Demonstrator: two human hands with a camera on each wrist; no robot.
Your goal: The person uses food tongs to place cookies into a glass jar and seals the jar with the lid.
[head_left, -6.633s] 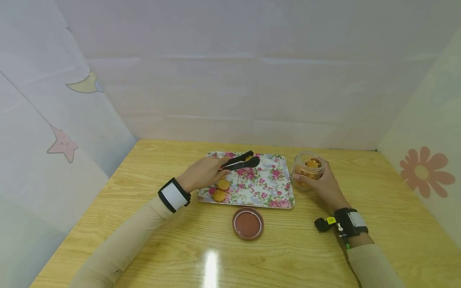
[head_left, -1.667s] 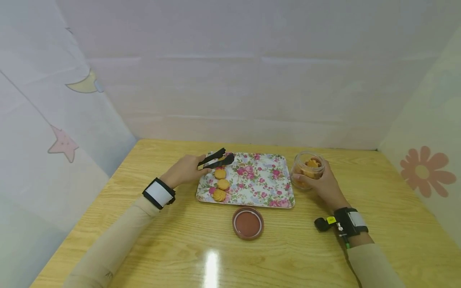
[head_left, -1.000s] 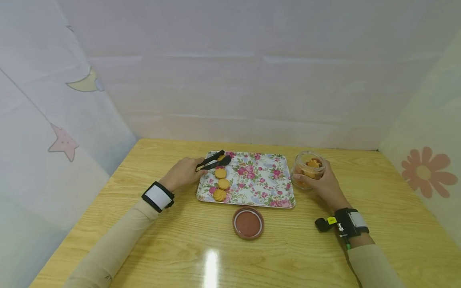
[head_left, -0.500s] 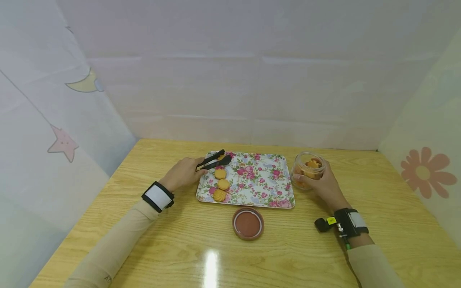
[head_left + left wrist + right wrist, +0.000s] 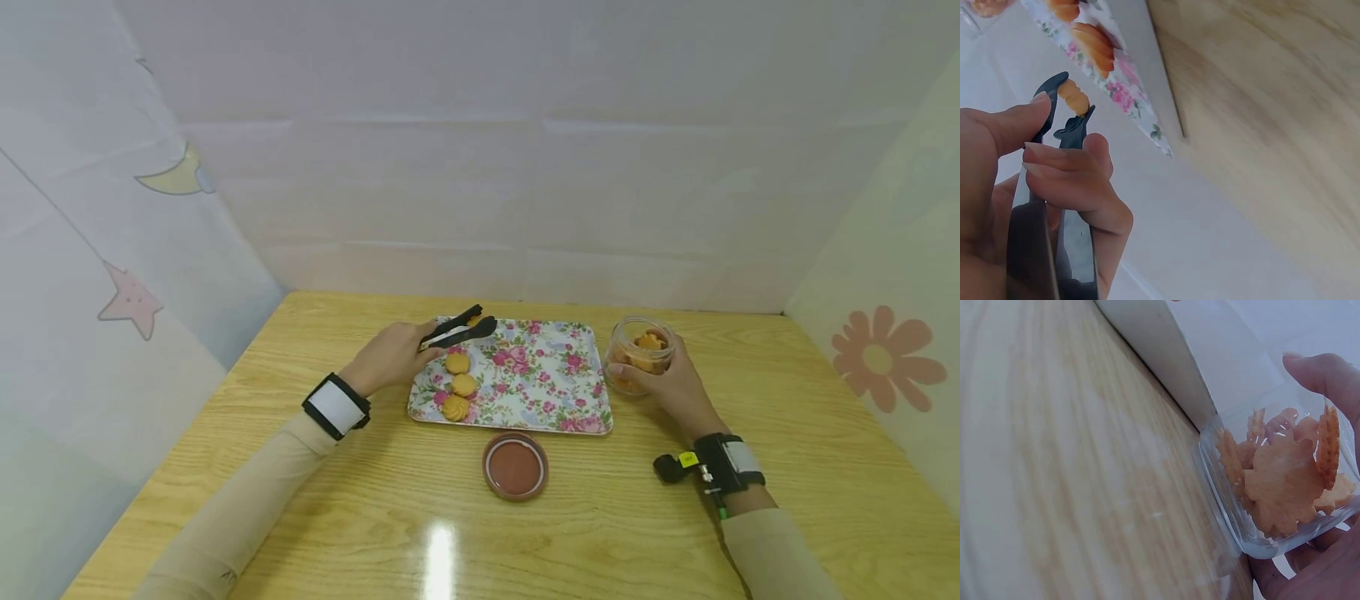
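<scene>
Black tongs [image 5: 459, 328] are gripped in the left hand [image 5: 390, 358] over the far-left corner of a floral tray [image 5: 540, 392], a cookie [image 5: 1074, 96] pinched between their tips. A clear jar [image 5: 640, 353] of cookies, right of the tray, is clasped by the right hand [image 5: 671, 385].

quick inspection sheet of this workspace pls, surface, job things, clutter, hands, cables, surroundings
surface: glossy wooden table, light glare near the front edge.
job's things: floral tray with three biscuits in a row; black tongs pinching another biscuit; open glass jar of biscuits.
clutter: brown lid lying in front of the tray.
grippers: left hand grips the tongs; right hand holds the jar.
cables: nothing seen.
surroundings: pale panels with moon, star and flower shapes.
</scene>
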